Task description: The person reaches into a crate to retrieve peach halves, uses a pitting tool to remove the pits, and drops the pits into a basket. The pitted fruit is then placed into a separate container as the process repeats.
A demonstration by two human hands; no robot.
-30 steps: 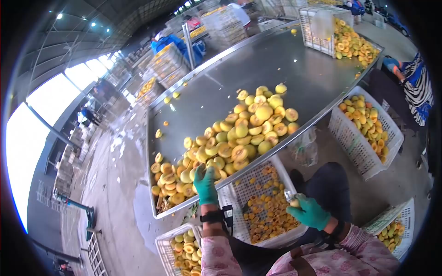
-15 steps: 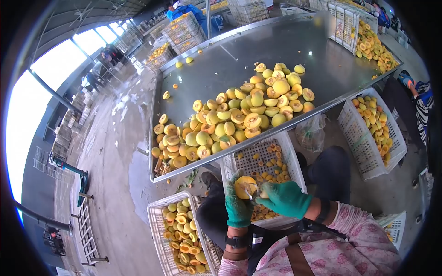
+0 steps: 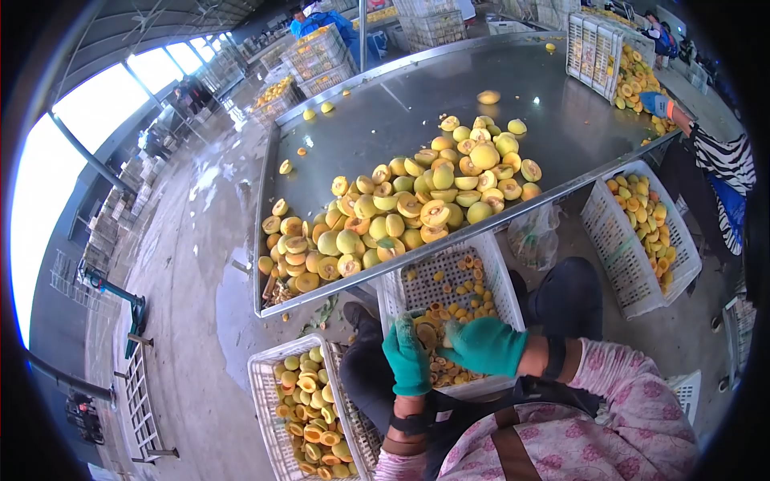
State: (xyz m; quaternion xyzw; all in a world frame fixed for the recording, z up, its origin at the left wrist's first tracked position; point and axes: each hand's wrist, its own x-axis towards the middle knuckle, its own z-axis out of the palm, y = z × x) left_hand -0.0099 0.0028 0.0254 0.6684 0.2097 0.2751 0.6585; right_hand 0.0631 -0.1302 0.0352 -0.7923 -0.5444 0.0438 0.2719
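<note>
My left hand (image 3: 407,358), in a green glove, is closed with its back turned up. A peach half (image 3: 427,332), partly hidden and in shadow, shows at its fingers. My right hand (image 3: 485,346), gloved alike, is closed just beside it. Its fingers are wrapped round a small metal pitting tool, which the glove mostly hides now. Both hands are over a white crate (image 3: 513,290) with peach pits and scraps in it. Many yellow peach halves (image 3: 434,213) are heaped on the metal table (image 3: 345,132) in front.
A crate (image 3: 265,401) of hollowed peach halves stands at my left. Another full crate (image 3: 618,256) stands to the right, near a plastic bag (image 3: 536,238). On the far right, a co-worker's gloved hand (image 3: 657,104) is at peaches by a tipped crate (image 3: 593,54).
My left hand has turned over, so the bright peach half now shows less and darker. The co-worker's hand has reached up to the peaches. Another peach half has appeared on the table.
</note>
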